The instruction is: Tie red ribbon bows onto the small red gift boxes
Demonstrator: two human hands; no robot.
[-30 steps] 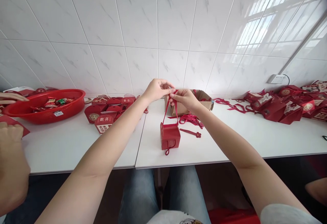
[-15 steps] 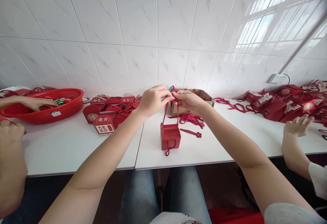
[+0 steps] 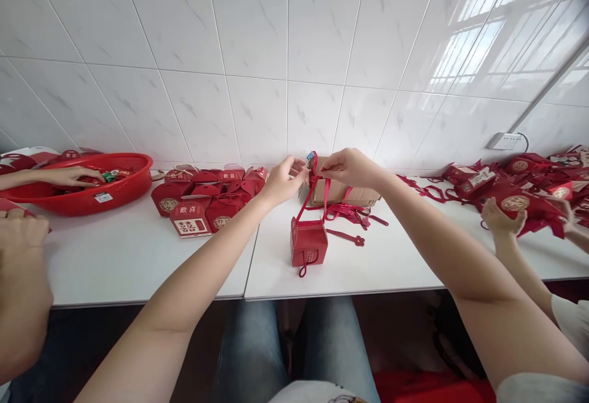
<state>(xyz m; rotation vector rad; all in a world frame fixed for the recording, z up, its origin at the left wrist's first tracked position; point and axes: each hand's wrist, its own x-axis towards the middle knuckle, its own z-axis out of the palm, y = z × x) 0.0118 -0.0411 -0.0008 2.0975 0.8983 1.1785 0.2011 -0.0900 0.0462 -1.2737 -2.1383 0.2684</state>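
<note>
A small red gift box [image 3: 309,245] stands on the white table in front of me, with a dark red cord loop on its near side. From its top a red ribbon [image 3: 304,205] runs up to my hands, tied or looped together between them. My left hand [image 3: 286,181] is closed in a pinch at the ribbon's left side. On the other side my right hand [image 3: 352,167] pinches the ribbon between thumb and fingers. Just right of the gift box lies a red strip with a flower-shaped end [image 3: 347,237]. Fingertip contact is partly hidden.
Behind my hands sits a cardboard box [image 3: 359,197], with loose red ribbons [image 3: 345,213] before it. Finished-looking red boxes [image 3: 191,219] stand left. Farther left, a co-worker's hand reaches into a red basket [image 3: 124,188]. At right, another person's hands hold a red box [image 3: 515,203].
My hands have moved slightly apart, drawing the ribbon between them. At the right, the co-worker's hand that was bare now holds a red box.
</note>
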